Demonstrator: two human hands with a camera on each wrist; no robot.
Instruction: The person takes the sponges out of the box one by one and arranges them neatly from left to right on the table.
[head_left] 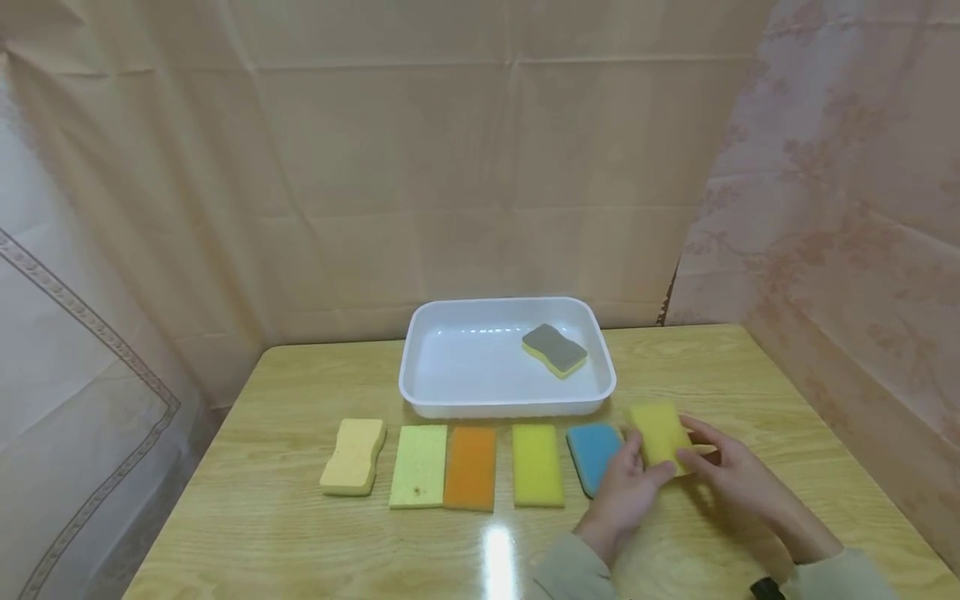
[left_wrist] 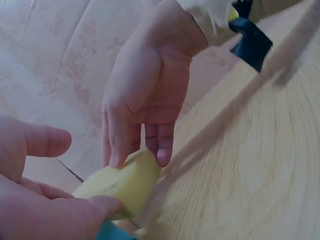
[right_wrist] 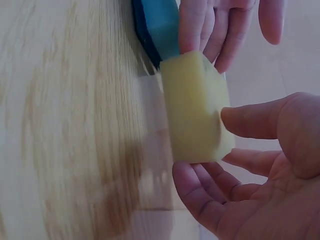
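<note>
A yellow sponge [head_left: 660, 435] [left_wrist: 125, 182] [right_wrist: 195, 107] is tilted up off the wooden table [head_left: 300, 533] at the right end of a row of sponges. My right hand [head_left: 731, 475] [right_wrist: 250, 165] grips it, thumb on one side and fingers curled at its near end. The straight fingers of my left hand [head_left: 630, 483] [left_wrist: 45, 210] [right_wrist: 210, 30] touch its other end, and that thumb stands apart. A blue sponge [head_left: 596, 454] [right_wrist: 160, 25] lies just to the left of it.
Left of the blue one lie a yellow sponge [head_left: 537, 464], an orange one [head_left: 470, 467], a light green one [head_left: 418, 465] and a pale wavy one [head_left: 352, 456]. Behind them, a white tray [head_left: 420, 392] holds a grey-topped sponge [head_left: 555, 348]. Curtains surround the table.
</note>
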